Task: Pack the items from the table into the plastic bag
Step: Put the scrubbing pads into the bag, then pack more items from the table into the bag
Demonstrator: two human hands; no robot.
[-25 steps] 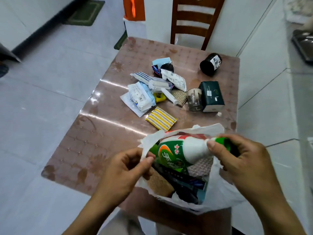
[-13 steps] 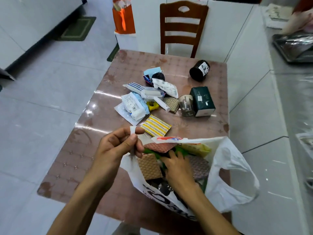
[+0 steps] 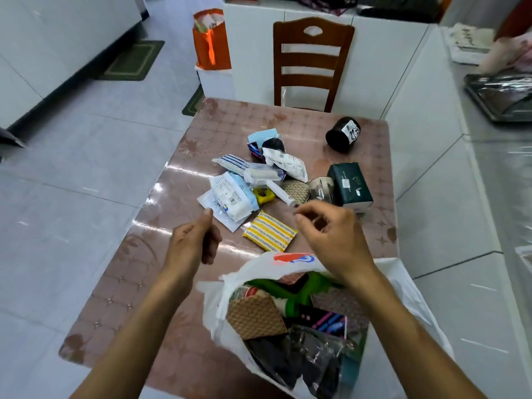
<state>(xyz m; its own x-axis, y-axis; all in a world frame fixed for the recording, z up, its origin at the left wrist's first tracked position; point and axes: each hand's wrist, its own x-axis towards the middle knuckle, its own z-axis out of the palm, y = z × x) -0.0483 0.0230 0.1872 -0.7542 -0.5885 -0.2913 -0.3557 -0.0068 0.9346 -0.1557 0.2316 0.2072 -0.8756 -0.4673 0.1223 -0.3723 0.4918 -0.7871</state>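
The white plastic bag (image 3: 218,306) lies open at the table's near edge, holding a green bottle (image 3: 276,286), a waffle-patterned pack (image 3: 253,315) and dark packets. My left hand (image 3: 191,243) hovers left of the bag, fingers loosely curled, holding nothing. My right hand (image 3: 331,237) hovers above the bag's far rim, fingers apart and empty. Just beyond both hands lies a yellow-striped pack (image 3: 270,235). Farther on is a pile: white tissue packs (image 3: 230,197), a white tube (image 3: 280,191), a small yellow item (image 3: 263,194), a glass jar (image 3: 321,190), a dark green box (image 3: 349,182) and a black cup (image 3: 342,133).
The pink patterned table (image 3: 161,240) ends close on the left and right. A wooden chair (image 3: 312,61) stands at its far side. An orange bag (image 3: 211,41) sits on a white stand behind. A white counter with a tray (image 3: 501,96) runs along the right.
My right hand has come out of the bag and my left hand has let go of the bag's rim. Both now hover over the table, toward the yellow-striped pack.
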